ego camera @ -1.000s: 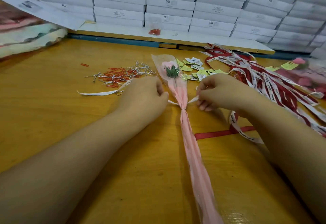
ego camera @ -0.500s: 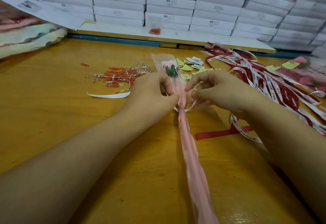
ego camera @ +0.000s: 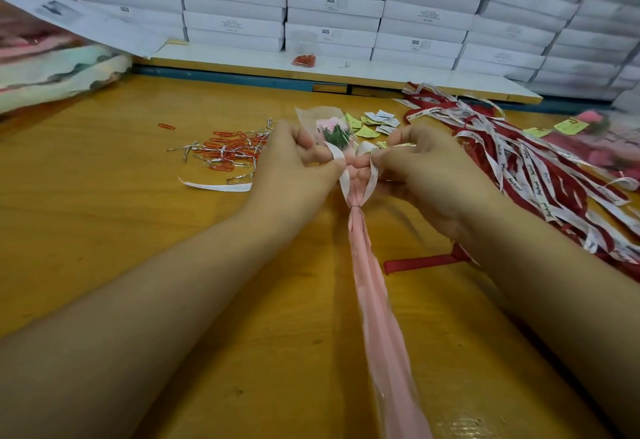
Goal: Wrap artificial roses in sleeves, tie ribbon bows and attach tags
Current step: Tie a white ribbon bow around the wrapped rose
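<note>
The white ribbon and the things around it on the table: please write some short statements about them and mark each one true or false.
1. The left hand and the right hand each pinch part of the white ribbon. True.
2. The orange paper clips lie to the right of the sleeved rose. False: they lie to its left.
3. The pile of red and white ribbons lies on the right side of the table. True.
4. The rose's sleeve is blue. False: it is pink.
5. Stacked white boxes stand behind the table. True.
</note>
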`<move>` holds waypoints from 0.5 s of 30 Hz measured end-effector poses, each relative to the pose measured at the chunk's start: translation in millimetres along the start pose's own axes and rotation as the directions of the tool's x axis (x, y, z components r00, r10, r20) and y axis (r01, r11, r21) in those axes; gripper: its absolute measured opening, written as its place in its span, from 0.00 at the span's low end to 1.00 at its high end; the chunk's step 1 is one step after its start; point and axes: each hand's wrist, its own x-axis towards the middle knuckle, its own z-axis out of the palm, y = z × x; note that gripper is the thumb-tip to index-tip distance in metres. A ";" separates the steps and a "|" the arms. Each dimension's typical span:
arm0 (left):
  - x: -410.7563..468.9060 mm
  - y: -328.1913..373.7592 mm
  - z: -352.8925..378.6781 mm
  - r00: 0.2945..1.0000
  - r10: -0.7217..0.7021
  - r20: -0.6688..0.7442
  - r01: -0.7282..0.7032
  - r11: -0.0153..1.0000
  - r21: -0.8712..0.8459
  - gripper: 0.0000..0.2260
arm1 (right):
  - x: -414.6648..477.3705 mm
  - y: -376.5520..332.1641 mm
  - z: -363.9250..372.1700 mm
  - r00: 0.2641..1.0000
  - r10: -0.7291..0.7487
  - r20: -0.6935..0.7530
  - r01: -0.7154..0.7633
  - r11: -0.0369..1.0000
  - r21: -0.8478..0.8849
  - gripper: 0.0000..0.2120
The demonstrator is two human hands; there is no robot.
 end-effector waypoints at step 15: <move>-0.5 0.6 -2.8 0.970 0.180 0.165 -0.197 0.976 0.095 0.07 | -4.7 4.3 8.1 0.992 -0.063 0.106 0.077 0.988 -0.135 0.06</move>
